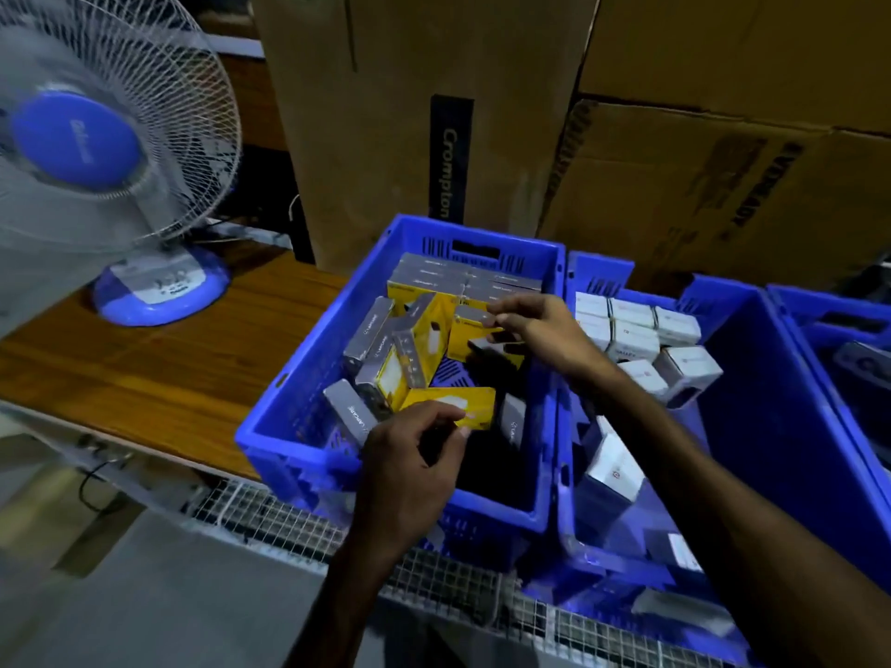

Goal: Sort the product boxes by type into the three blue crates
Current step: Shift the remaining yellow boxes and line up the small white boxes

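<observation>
The left blue crate [289, 392] holds several yellow-and-grey product boxes, some stacked neatly along its far wall, others loose. My left hand [410, 465] reaches over its near rim and grips a yellow box [451, 402] lying flat. Deeper in the same crate, my right hand [535, 330] holds another yellow-and-grey box [470, 330] by its top. The middle blue crate [771, 426] contains several white boxes [631, 330], grouped at the back and along its left side. A third blue crate [834, 311] shows at the right edge, its contents mostly out of view.
A blue-and-white table fan [96, 151] stands on the wooden table [144, 378] to the left of the crates. Large cardboard cartons [385, 113] rise right behind the crates. A wire mesh edge [289, 518] runs below the table's front.
</observation>
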